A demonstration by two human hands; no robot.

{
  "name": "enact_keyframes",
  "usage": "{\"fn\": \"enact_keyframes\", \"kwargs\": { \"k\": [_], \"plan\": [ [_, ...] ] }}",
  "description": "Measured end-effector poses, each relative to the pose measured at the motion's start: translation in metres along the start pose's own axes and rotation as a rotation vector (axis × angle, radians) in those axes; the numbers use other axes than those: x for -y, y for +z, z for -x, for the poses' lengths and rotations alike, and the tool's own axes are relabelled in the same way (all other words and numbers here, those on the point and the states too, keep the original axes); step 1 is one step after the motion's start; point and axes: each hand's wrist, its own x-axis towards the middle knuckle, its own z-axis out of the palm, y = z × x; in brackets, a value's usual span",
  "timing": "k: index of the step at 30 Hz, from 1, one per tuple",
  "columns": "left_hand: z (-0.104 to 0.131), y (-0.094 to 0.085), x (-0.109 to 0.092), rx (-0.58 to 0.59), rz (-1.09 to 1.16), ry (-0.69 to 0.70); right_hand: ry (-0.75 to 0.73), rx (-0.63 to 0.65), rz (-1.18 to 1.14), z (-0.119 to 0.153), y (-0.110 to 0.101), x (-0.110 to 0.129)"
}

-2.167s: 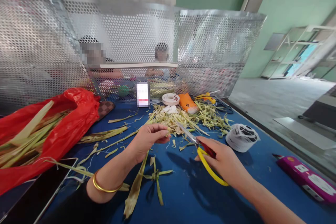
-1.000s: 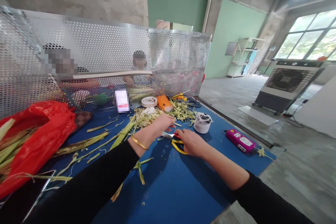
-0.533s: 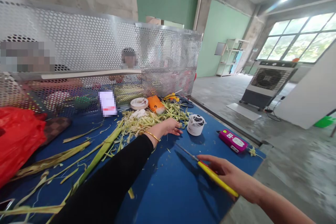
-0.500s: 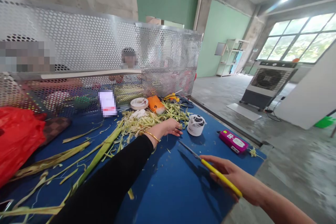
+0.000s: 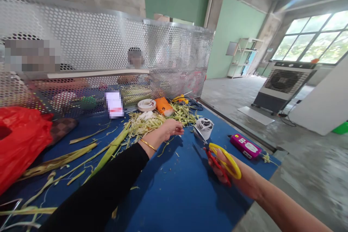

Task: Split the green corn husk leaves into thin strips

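Scissors (image 5: pixel 217 159), yellow-and-red handles, in my right hand's (image 5: pixel 223 166) grip above the blue tabletop (image 5: pixel 174 188), toward its right edge. Left hand (image 5: pixel 174 127) curled near the scrap heap (image 5: pixel 144 125); cannot tell if it grips anything. Perforated screen (image 5: pixel 95 43) along far edge. Beyond right edge: concrete floor (image 5: pixel 304 152), air cooler (image 5: pixel 284 85), windows (image 5: pixel 312 38).

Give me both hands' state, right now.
Left hand: fingers drawn together beside the plant scraps; can't tell if it holds anything.
Right hand: closed on the scissors.
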Motion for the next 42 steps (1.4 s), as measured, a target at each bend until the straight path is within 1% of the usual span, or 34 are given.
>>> {"fn": "enact_keyframes", "kwargs": {
  "k": [3,7,9,12,15,23,26,28,29,30,31,33,34,35,37,38,39,40,41,42],
  "plan": [
    [0.007,-0.002,-0.002,-0.011,0.011,0.003,0.032,-0.062,0.069,-0.005,0.010,0.006],
    [0.021,-0.002,-0.005,-0.021,0.014,0.018,-0.002,-0.098,0.026,-0.021,0.021,0.011],
    [0.030,-0.002,-0.006,-0.033,0.015,0.036,-0.026,-0.107,0.016,-0.032,0.024,0.011],
    [0.042,0.001,-0.006,-0.049,0.014,0.049,-0.022,-0.147,0.032,-0.047,0.026,0.010],
    [0.049,0.001,-0.005,-0.053,0.011,0.049,-0.030,-0.176,0.032,-0.056,0.029,0.009],
    [0.049,-0.008,0.000,-0.053,0.029,0.053,-0.101,-0.240,0.037,-0.059,0.036,0.003],
    [0.052,-0.011,-0.005,-0.065,0.056,0.042,-0.125,-0.239,0.083,-0.058,0.038,-0.001],
    [0.059,-0.014,-0.012,-0.061,0.087,0.045,-0.125,-0.218,0.125,-0.057,0.036,-0.002],
    [0.064,-0.016,-0.016,-0.055,0.103,0.050,-0.147,-0.208,0.196,-0.055,0.034,-0.003],
    [0.070,-0.018,-0.021,-0.047,0.118,0.056,-0.189,-0.205,0.321,-0.054,0.031,-0.004],
    [0.076,-0.021,-0.025,-0.041,0.132,0.062,-0.243,-0.215,0.501,-0.051,0.028,-0.005],
    [0.091,-0.028,-0.033,-0.037,0.153,0.070,-0.343,-0.259,0.953,-0.046,0.022,-0.007],
    [0.099,-0.032,-0.036,-0.038,0.160,0.072,-0.369,-0.282,1.166,-0.044,0.020,-0.007],
    [0.107,-0.036,-0.038,-0.041,0.165,0.074,-0.367,-0.296,1.338,-0.041,0.019,-0.008],
    [0.123,-0.043,-0.038,-0.040,0.177,0.078,-0.336,-0.301,1.587,-0.036,0.022,-0.005],
    [0.130,-0.045,-0.037,-0.034,0.186,0.083,-0.343,-0.299,1.664,-0.034,0.026,-0.002],
    [0.136,-0.046,-0.036,-0.023,0.193,0.083,-0.383,-0.298,1.695,-0.033,0.032,0.002],
    [0.142,-0.046,-0.034,-0.008,0.201,0.082,-0.449,-0.288,1.670,-0.034,0.040,0.007],
    [0.147,-0.045,-0.031,0.009,0.210,0.080,-0.561,-0.272,1.568,-0.037,0.050,0.013],
    [0.152,-0.043,-0.029,0.029,0.220,0.078,-0.685,-0.223,1.368,-0.040,0.060,0.019]
  ]
}}
